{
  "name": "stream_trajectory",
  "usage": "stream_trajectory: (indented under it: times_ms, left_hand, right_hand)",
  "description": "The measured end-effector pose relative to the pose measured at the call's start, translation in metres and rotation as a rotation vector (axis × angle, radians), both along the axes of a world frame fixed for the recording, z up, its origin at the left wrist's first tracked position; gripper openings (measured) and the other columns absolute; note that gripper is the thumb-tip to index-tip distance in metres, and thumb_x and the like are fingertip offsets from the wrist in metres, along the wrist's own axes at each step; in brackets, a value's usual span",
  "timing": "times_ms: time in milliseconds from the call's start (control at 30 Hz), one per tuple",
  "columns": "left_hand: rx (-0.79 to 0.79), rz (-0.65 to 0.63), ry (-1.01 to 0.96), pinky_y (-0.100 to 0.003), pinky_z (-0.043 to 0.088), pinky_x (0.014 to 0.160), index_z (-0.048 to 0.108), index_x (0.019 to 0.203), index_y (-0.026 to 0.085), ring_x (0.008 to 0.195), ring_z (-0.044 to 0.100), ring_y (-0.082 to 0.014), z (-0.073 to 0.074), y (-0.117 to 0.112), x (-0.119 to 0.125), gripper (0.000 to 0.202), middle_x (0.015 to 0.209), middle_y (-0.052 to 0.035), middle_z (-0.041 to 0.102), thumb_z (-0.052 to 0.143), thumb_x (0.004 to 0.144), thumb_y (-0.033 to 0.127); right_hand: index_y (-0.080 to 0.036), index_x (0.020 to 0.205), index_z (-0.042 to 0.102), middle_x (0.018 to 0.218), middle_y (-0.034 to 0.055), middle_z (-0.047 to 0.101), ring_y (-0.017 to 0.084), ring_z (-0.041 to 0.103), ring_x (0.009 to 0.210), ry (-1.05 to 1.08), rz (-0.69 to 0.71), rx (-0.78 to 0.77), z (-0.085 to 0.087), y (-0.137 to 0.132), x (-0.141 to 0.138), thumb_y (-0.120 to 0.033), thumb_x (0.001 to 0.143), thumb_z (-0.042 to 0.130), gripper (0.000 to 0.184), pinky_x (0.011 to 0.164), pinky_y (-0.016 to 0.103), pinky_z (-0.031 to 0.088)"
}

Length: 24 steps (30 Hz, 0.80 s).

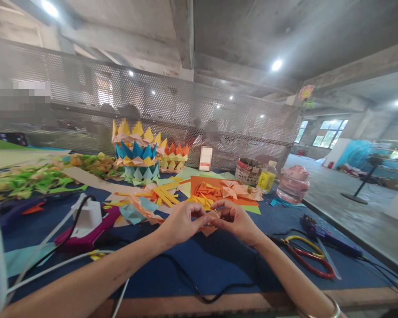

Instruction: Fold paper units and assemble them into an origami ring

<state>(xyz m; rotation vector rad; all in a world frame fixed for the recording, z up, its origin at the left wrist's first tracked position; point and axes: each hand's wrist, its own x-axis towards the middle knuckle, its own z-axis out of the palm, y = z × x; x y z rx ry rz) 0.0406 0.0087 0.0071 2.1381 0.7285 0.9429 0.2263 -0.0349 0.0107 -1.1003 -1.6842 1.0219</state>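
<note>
Both of my hands meet over the middle of the blue-covered table, thumbs and fingertips pinched on one small peach folded paper piece (209,230). My left hand (184,219) grips it from the left, and my right hand (237,221) from the right; fingers hide much of the paper. Just beyond them lie orange folded pieces (207,191) and peach folded pieces (234,190) on an orange sheet (196,182). Yellow paper strips (166,195) and a pale blue folded piece (135,211) are left of them. Paper crowns (136,154) stand stacked behind.
A magenta power strip (93,229) with a white plug sits at left. Red-and-yellow-handled scissors (310,256) and a glue gun (331,236) lie at right. A yellow-labelled bottle (267,177), pink jar (293,183) and basket (248,171) stand behind. A black cable (199,287) crosses the front.
</note>
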Motion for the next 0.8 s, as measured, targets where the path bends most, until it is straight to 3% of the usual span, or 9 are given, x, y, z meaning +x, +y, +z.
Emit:
stream_trajectory:
  times_ms: [167, 333, 433, 533, 667, 800]
  left_hand:
    - [0.083, 0.05, 0.021, -0.023, 0.04, 0.059, 0.066, 0.068, 0.015, 0.062, 0.058, -0.0144, 0.002, -0.003, -0.001, 0.018, 0.065, -0.0002, 0.066, 0.058, 0.08, 0.025]
    - [0.12, 0.057, 0.076, -0.023, 0.037, 0.055, 0.066, 0.069, 0.016, 0.059, 0.057, -0.0138, 0.004, -0.006, 0.0, 0.022, 0.064, 0.0005, 0.066, 0.057, 0.084, 0.029]
    - [0.258, 0.091, 0.084, -0.026, 0.04, 0.065, 0.064, 0.072, 0.017, 0.069, 0.06, -0.016, 0.002, -0.007, 0.0, 0.02, 0.071, -0.0003, 0.067, 0.054, 0.087, 0.026]
    - [0.423, 0.143, 0.07, -0.031, 0.04, 0.076, 0.06, 0.087, 0.018, 0.082, 0.058, -0.0191, 0.001, -0.008, -0.002, 0.004, 0.083, -0.0017, 0.065, 0.057, 0.085, 0.02]
    - [0.55, 0.027, 0.096, -0.033, 0.039, 0.08, 0.06, 0.086, 0.019, 0.091, 0.056, -0.0197, 0.001, -0.015, -0.003, 0.003, 0.094, -0.0031, 0.062, 0.058, 0.083, 0.019]
    - [0.622, -0.019, 0.189, -0.035, 0.039, 0.083, 0.068, 0.086, 0.024, 0.095, 0.055, -0.0208, -0.002, -0.017, -0.003, 0.009, 0.101, -0.0027, 0.062, 0.059, 0.084, 0.023]
  right_hand:
    - [-0.016, 0.078, 0.065, 0.074, -0.0001, 0.062, 0.012, 0.054, 0.064, -0.158, -0.057, 0.085, -0.001, 0.0, -0.001, -0.048, 0.072, 0.07, 0.033, 0.059, 0.023, 0.042]
    - [-0.015, 0.073, 0.07, 0.067, 0.0013, 0.064, 0.013, 0.053, 0.063, -0.272, -0.111, 0.216, 0.0, 0.0, 0.0, -0.047, 0.075, 0.066, 0.032, 0.061, 0.024, 0.041]
    - [-0.015, 0.076, 0.069, 0.069, 0.0017, 0.066, 0.014, 0.054, 0.063, -0.359, -0.198, 0.218, 0.002, 0.003, 0.007, -0.043, 0.077, 0.061, 0.029, 0.06, 0.024, 0.041]
    - [-0.015, 0.074, 0.066, 0.066, 0.0008, 0.063, 0.013, 0.052, 0.06, -0.416, -0.332, 0.217, 0.001, 0.008, 0.02, -0.036, 0.081, 0.053, 0.026, 0.057, 0.023, 0.039]
    - [-0.015, 0.061, 0.06, 0.056, -0.0013, 0.057, 0.013, 0.049, 0.056, -0.505, -0.424, 0.184, -0.003, 0.012, 0.033, -0.023, 0.077, 0.052, 0.019, 0.053, 0.022, 0.035]
    - [-0.016, 0.067, 0.064, 0.065, -0.0005, 0.064, 0.015, 0.056, 0.063, -0.58, -0.44, 0.137, -0.009, 0.012, 0.035, -0.015, 0.072, 0.051, 0.014, 0.059, 0.022, 0.038]
